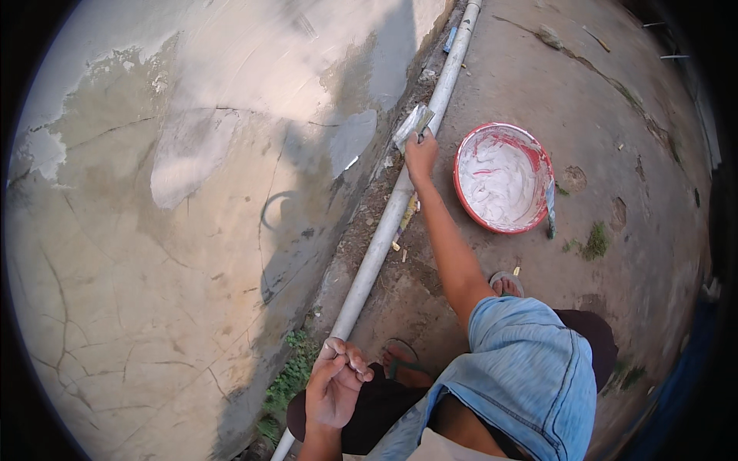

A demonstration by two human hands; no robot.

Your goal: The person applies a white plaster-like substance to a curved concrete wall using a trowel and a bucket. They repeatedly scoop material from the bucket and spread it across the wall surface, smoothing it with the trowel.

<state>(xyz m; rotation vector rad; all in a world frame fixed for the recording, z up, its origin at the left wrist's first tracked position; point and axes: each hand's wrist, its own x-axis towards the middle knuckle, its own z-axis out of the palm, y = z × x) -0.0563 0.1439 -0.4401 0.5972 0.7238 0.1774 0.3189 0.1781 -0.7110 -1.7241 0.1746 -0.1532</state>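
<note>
My right hand (421, 159) is closed around a putty scraper (412, 129), its wide blade smeared with white paste. The scraper is at the foot of the plastered wall (207, 253), over the pale pipe (371, 265); whether it touches either I cannot tell. My left hand (336, 388) is lower down by my knee, palm up, with loosely curled fingers and nothing visible in it. White smears mark its fingertips. To the right of my right forearm stands a red basin (459, 184) holding thick white putty (496, 180). A second tool (550, 209), coated with paste, leans at the basin's right rim.
The pipe runs along the wall's base, with debris and green weeds (292, 373) beside it. Fresh white patches (192, 157) and cracks mark the wall. Cracked concrete ground (584, 307) extends to the right. My sandalled feet (507, 286) are near the basin and pipe.
</note>
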